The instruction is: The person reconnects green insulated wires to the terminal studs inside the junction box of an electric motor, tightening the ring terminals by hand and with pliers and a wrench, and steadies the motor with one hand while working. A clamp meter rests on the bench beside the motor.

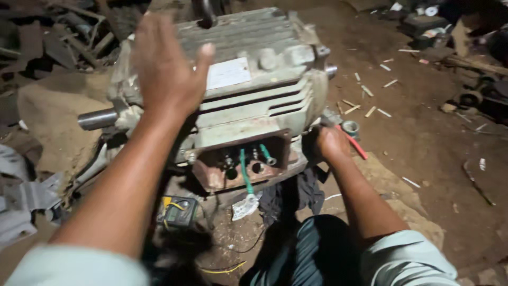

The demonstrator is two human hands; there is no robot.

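The big grey electric motor (248, 85) sits on the dirt floor (423, 143), its terminal box (241, 161) open with a green wire (245, 172) hanging out. The left hand (166, 69) hovers flat over the finned casing, fingers spread, holding nothing. The right hand (330, 143) closes its grip on a red-handled tool (352, 143) low at the motor's end. A multimeter (179, 212) lies just below. If the heavy motor rolls, I'd say it could crush the meter or pinch that right hand.
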